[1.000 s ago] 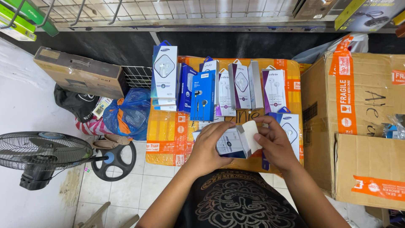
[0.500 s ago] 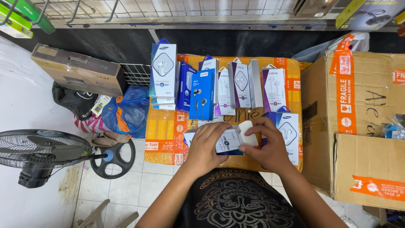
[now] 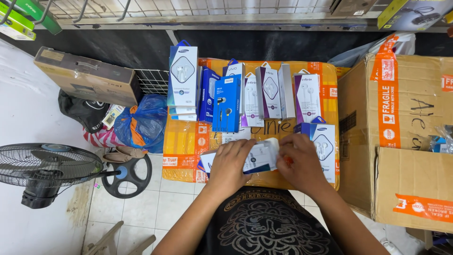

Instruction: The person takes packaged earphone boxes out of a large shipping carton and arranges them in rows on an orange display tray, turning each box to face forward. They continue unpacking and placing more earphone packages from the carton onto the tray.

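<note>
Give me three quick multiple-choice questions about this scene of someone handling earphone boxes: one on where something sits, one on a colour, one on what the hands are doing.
1. Where is the black fan?
A. on the floor at the person's left
B. on the yellow parcel
C. inside the big carton

2. What colour is the plastic bag beside the yellow parcel?
A. red
B. blue
C. green

3. What do the left hand and right hand do?
A. rest empty
B. hold one small white box together
C. grip the fan

Answers: 1 A, it stands on the tiles. 2 B, its crumpled plastic is blue. 3 B, both hands grip its ends.
</note>
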